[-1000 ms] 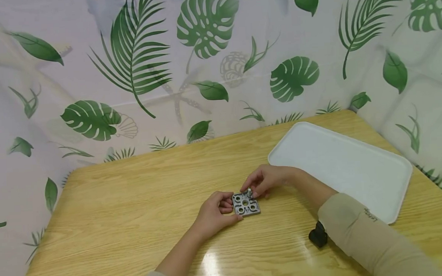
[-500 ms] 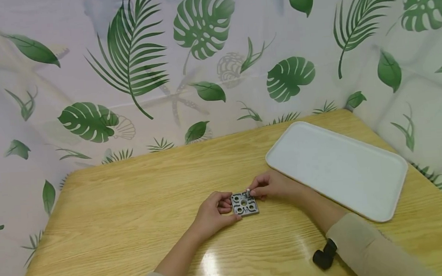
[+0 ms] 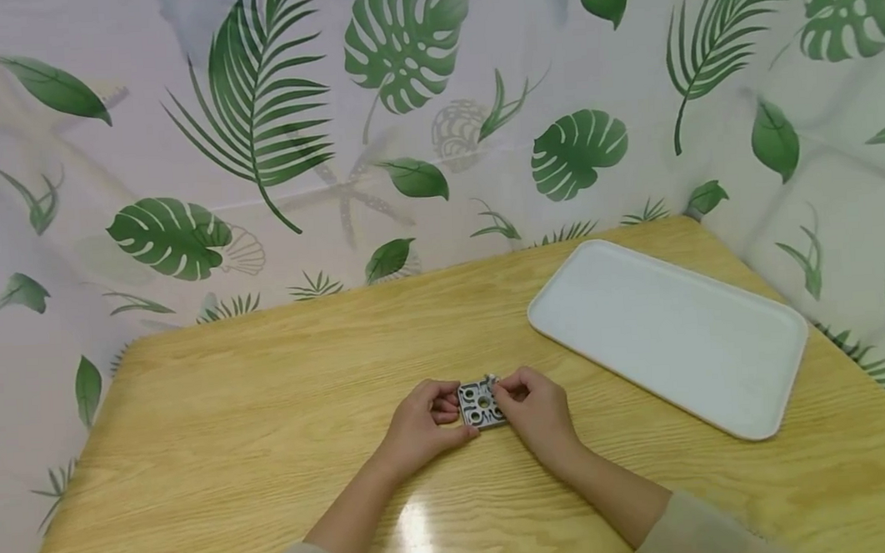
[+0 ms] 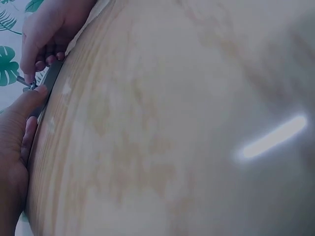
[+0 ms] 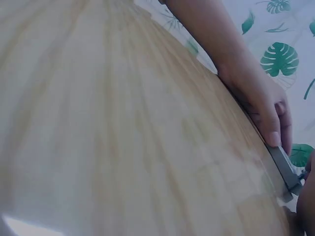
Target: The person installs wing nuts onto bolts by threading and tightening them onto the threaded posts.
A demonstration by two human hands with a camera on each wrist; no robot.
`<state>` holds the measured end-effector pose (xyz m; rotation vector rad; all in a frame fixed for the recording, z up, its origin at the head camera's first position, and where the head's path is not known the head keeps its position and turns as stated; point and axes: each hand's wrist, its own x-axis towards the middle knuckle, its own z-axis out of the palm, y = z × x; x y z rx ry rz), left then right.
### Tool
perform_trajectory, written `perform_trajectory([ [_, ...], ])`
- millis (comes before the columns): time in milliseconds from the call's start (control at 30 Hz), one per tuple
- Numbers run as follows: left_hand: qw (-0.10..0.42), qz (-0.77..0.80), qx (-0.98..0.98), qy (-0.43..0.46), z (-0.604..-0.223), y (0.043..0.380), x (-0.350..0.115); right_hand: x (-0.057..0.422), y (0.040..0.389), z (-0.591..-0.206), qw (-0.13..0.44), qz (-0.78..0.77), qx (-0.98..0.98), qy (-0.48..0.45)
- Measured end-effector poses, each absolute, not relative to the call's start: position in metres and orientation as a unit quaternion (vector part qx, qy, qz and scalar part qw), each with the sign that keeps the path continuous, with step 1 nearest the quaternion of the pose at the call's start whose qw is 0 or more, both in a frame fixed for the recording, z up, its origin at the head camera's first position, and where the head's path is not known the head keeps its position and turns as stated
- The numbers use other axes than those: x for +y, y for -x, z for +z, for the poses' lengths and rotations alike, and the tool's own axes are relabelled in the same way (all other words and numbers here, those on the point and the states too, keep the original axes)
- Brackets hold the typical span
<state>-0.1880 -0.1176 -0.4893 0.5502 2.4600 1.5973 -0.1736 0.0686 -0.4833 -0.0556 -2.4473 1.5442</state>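
A square grey metal plate with several round holes lies on the wooden table. My left hand grips its left side, thumb at the near corner and fingers at the far one. At the plate's far right corner stands a small metal bolt-like piece; the fingertips of my right hand pinch it, partly covering the plate's right side. In the left wrist view a thin shaft of the small piece sticks out beyond my left thumb. The right wrist view has the plate edge-on, under the left hand's thumb.
A white rectangular tray lies at the back right of the table. A leaf-patterned cloth hangs behind the table and along its sides.
My right hand has swung round from the plate's far right to its near right, the forearm moving nearer to me, away from the tray. My left hand keeps its grip on the plate.
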Motion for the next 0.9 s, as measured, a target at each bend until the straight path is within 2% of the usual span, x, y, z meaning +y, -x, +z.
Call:
perform_trajectory([
  [200, 0.079, 0.536, 0.821, -0.181, -0.489, 0.188, -0.12, 0.059, 0.172, -0.488, 0.151, 0.534, -0.832, 0.012],
  [533, 0.069, 0.537, 0.82, -0.183, -0.492, 0.189, -0.117, 0.074, 0.174, -0.472, 0.102, 0.533, -0.838, 0.061],
  [633, 0.076, 0.534, 0.822, -0.18, -0.492, 0.19, -0.118, 0.089, 0.194, -0.468, 0.043, 0.528, -0.848, -0.001],
  [800, 0.086, 0.53, 0.824, -0.179, -0.491, 0.189, -0.118, 0.124, 0.235, -0.46, -0.154, 0.481, -0.84, -0.197],
  [900, 0.086, 0.532, 0.823, -0.18, -0.489, 0.188, -0.118, 0.131, 0.251, -0.451, -0.242, 0.457, -0.813, -0.269],
])
